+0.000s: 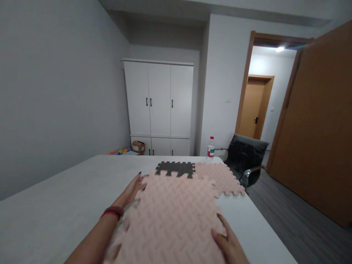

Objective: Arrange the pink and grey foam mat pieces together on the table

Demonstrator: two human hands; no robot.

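Note:
A pink interlocking foam mat tile (pixel 176 216) with a raised woven-like pattern and toothed edges fills the near middle of the head view, slightly blurred. My left hand (pixel 136 189), with red bands at the wrist, grips its left edge near the far corner; some fingertips are hidden. On the right edge, my right hand (pixel 228 238) has its thumb over the tile's top, fingers closed at the side. Just beyond lies a dark grey foam tile (pixel 176 168), partly covered by the pink one. Another pink foam tile (pixel 217 176) rests to its right at the table's edge.
All this is on a white table (pixel 68 190). A bottle with a red cap (pixel 211 148) stands at the far right corner. Beyond the right edge is a black chair (pixel 244 154). A cardboard box (pixel 138 147) sits by the white cabinet (pixel 161 99).

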